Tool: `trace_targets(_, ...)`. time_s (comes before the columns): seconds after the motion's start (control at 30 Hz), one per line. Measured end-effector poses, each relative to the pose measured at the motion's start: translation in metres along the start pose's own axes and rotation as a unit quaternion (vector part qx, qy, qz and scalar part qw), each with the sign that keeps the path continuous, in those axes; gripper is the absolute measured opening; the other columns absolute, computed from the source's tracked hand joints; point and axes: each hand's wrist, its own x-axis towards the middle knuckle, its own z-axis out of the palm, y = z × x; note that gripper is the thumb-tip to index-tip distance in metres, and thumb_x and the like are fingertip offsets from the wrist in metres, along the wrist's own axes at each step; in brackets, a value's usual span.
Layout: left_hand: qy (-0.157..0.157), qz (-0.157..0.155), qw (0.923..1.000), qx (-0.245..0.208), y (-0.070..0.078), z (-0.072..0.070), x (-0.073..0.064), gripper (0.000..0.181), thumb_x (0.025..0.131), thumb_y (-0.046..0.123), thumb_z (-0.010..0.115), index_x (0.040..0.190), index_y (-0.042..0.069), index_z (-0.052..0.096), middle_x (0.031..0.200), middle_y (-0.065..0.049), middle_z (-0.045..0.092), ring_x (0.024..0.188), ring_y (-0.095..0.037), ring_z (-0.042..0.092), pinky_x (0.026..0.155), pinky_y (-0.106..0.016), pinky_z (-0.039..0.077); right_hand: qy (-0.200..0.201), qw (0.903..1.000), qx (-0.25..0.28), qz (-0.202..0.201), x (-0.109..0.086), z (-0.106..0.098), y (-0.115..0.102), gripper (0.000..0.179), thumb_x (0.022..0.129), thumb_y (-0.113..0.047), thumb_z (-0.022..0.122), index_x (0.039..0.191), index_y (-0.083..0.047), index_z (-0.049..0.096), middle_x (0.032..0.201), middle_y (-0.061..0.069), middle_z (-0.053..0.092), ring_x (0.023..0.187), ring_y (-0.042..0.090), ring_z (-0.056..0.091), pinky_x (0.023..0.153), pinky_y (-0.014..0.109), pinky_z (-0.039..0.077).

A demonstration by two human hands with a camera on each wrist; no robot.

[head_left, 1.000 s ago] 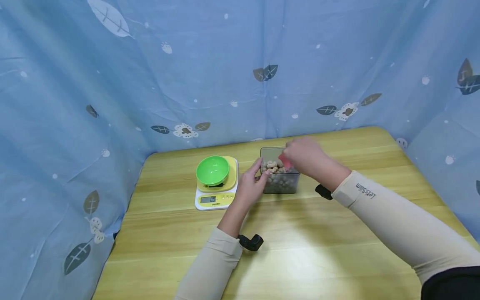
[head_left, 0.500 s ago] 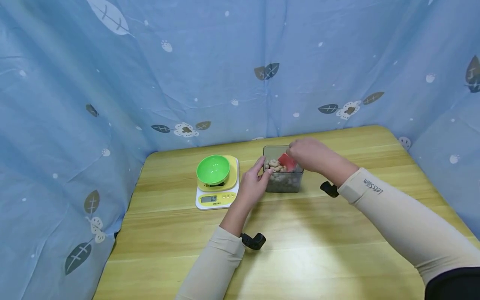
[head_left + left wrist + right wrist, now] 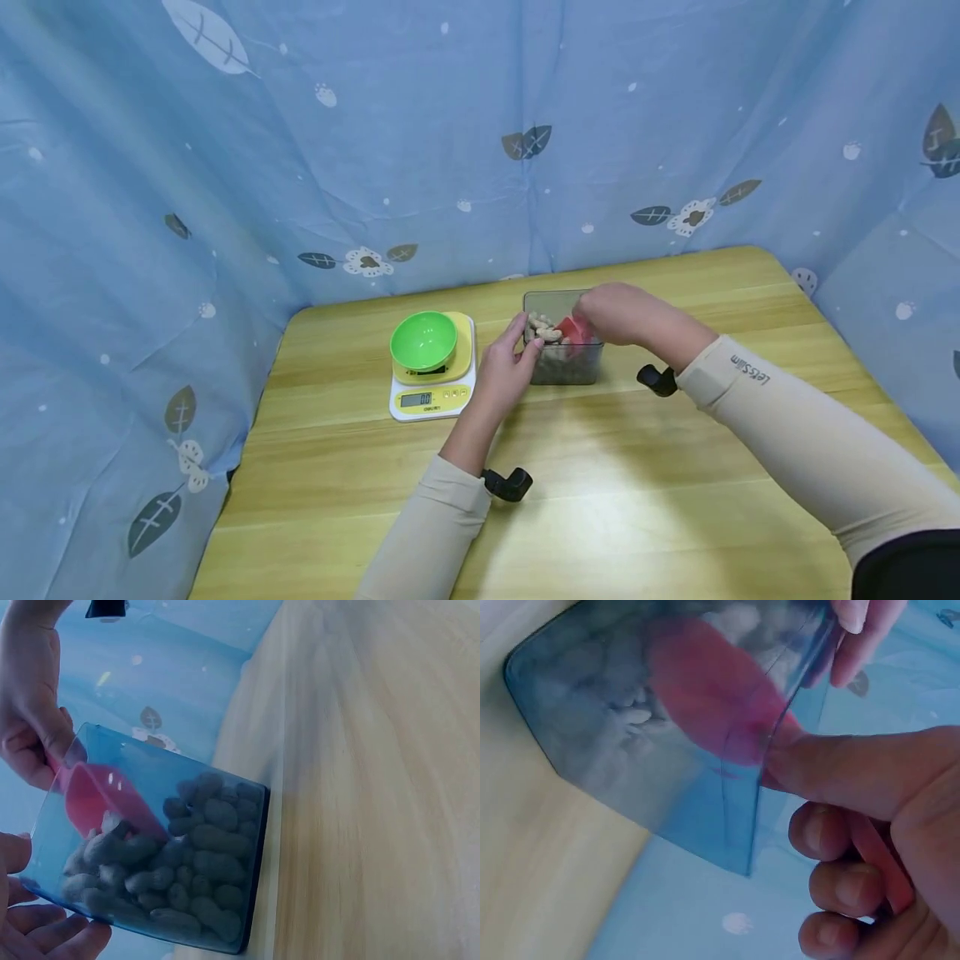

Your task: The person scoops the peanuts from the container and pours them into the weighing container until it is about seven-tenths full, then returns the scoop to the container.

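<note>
A red scoop and tan peanuts colour a smoky grey box, with a green bowl, a yellow-and-white scale and a yellow table streaked with grain. White flowers and grey and brown leaves pattern the blue curtain; sleeves are beige.

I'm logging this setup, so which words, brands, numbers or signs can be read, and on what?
"Let'sSlim": on the right sleeve, upside down in the head view.
"0.0": on the display of the kitchen scale.
Too small or blurred: the print below the scale's buttons, and the marks on them.
No lettering shows on the container or red scoop.
</note>
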Motion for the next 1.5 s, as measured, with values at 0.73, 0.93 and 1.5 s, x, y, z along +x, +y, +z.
trace_targets(0.73, 0.018, 0.015, 0.9997, -0.008, -0.003, 0.003, -0.005, 0.055, 0.095, 0.030, 0.056, 0.144, 0.013, 0.040, 0.150, -0.001, 0.037, 0.132, -0.016, 0.041, 0.088, -0.021, 0.051, 0.078, 0.9674, 0.214, 0.110, -0.010, 0.033, 0.023, 0.031, 0.086, -0.026, 0.069, 0.113, -0.011, 0.070, 0.078, 0.003, 0.061, 0.065, 0.018, 0.046, 0.058, 0.030, 0.039)
trace_targets(0.93, 0.014, 0.025, 0.9996, 0.009, -0.003, 0.003, -0.005, 0.055, 0.095, 0.031, 0.055, 0.145, 0.013, 0.038, 0.150, -0.002, 0.037, 0.133, -0.017, 0.041, 0.086, -0.022, 0.053, 0.079, 0.9554, 0.262, 0.111, -0.016, 0.032, 0.028, 0.031, 0.086, -0.025, 0.069, 0.113, -0.009, 0.070, 0.078, 0.003, 0.061, 0.066, 0.018, 0.045, 0.058, 0.030, 0.038)
trace_targets(1.5, -0.015, 0.009, 0.9978, 0.064, 0.000, -0.009, -0.010, 0.061, 0.097, 0.046, 0.045, 0.150, 0.023, 0.027, 0.154, 0.004, 0.027, 0.125, -0.026, 0.050, 0.106, -0.039, 0.040, 0.087, 0.8970, 0.400, 0.167, -0.042, 0.034, 0.045, 0.048, 0.085, -0.045, 0.065, 0.121, -0.014, 0.065, 0.119, 0.010, 0.065, 0.107, 0.026, 0.059, 0.085, 0.042, 0.051)
